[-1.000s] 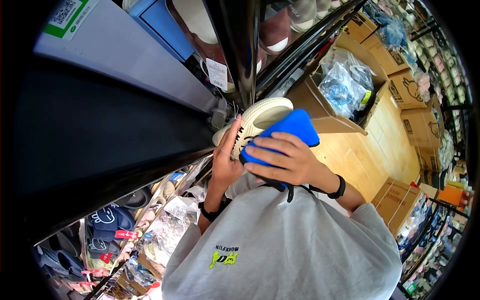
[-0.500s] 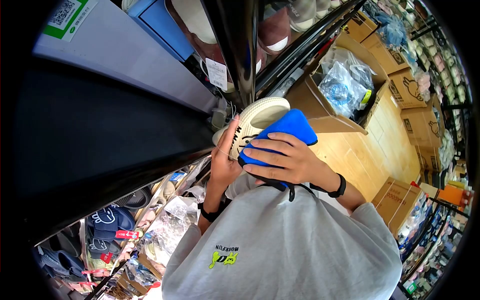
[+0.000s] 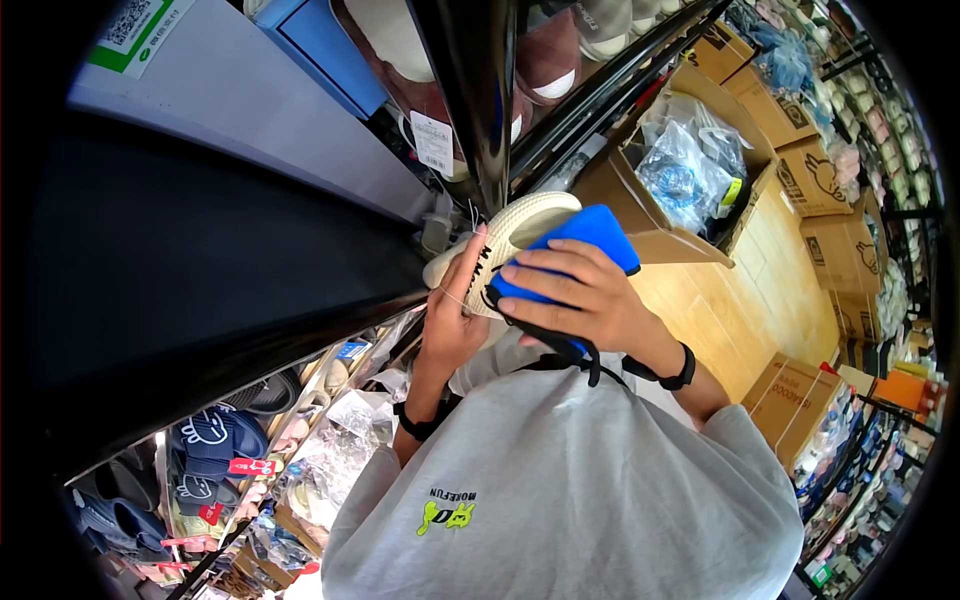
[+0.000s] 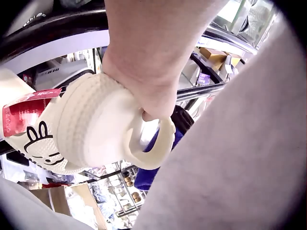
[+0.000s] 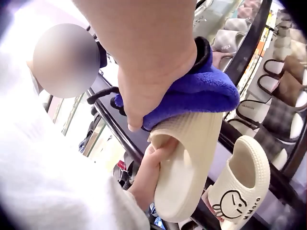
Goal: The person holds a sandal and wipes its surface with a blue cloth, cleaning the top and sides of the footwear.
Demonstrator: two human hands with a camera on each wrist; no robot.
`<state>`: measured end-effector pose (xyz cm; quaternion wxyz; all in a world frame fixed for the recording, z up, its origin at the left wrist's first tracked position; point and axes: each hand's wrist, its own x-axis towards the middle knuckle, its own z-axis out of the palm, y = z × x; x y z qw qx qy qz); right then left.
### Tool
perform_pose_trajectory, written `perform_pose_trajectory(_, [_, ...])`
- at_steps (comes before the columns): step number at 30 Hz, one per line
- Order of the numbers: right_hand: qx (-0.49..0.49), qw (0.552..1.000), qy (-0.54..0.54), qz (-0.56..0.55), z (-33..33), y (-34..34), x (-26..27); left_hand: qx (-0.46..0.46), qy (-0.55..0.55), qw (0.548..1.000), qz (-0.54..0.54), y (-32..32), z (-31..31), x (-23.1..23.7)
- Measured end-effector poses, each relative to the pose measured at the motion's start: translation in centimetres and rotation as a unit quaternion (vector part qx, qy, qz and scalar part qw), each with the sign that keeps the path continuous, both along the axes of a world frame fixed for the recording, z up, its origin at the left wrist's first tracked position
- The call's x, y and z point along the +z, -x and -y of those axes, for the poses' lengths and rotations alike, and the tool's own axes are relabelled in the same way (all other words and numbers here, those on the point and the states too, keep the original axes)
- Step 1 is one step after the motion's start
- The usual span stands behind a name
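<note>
Our two cream slippers (image 3: 497,238) are just above the middle of the head view; in the right wrist view the nearer slipper (image 5: 187,175) meets a blue cloth (image 5: 206,91), with the rabbit-faced slipper (image 5: 235,196) at lower right. Our left hand (image 3: 455,320) grips the pair; our right hand (image 3: 590,305) clasps the cloth. We judge the step to be wiping; the next stroke calls for a firm left hold and light pressure. An open carton (image 3: 608,200) stands upper right in the head view.

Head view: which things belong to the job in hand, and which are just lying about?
In the job:
cream slipper, held by the left hand
blue cloth, held by the right hand

Lying about:
open carton
navy slippers
maroon slippers
</note>
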<state>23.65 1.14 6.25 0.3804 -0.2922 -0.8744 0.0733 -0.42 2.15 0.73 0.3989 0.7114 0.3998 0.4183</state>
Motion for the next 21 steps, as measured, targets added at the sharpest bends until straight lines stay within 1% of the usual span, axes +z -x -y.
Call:
perform_pose_trajectory(3, [-0.024,1.000,0.006,0.001,-0.2,-0.2,0.1,0.000,0.003,1.000,-0.008,0.0,-0.1,-0.1])
perform_pose_trajectory(5, [-0.042,0.999,-0.015,-0.003,0.4,0.4,-0.4,0.000,0.009,1.000,-0.011,0.1,0.0,-0.1])
perform_pose_trajectory(7, [-0.033,0.999,-0.037,0.017,1.0,0.8,-0.3,-0.007,-0.013,1.000,-0.006,0.0,-0.1,-0.1])
perform_pose_trajectory(9, [-0.025,0.998,-0.046,0.029,1.0,0.7,-0.4,-0.005,-0.012,1.000,-0.011,-0.1,0.1,0.3])
perform_pose_trajectory(14, [-0.068,0.998,0.001,-0.019,-0.2,-0.1,0.3,0.009,-0.001,1.000,-0.021,-0.1,0.2,0.4])
perform_pose_trajectory(17, [-0.061,0.998,-0.026,-0.009,0.1,0.5,0.2,0.010,-0.005,1.000,-0.014,-0.1,0.2,0.6])
perform_pose_trajectory(20, [-0.035,0.997,-0.060,0.037,0.8,0.8,-0.3,-0.004,-0.015,1.000,0.000,-0.2,0.0,0.3])
perform_pose_trajectory(21, [-0.037,0.997,-0.060,0.037,0.6,0.7,-0.3,0.000,-0.016,1.000,0.001,-0.3,0.1,0.1])
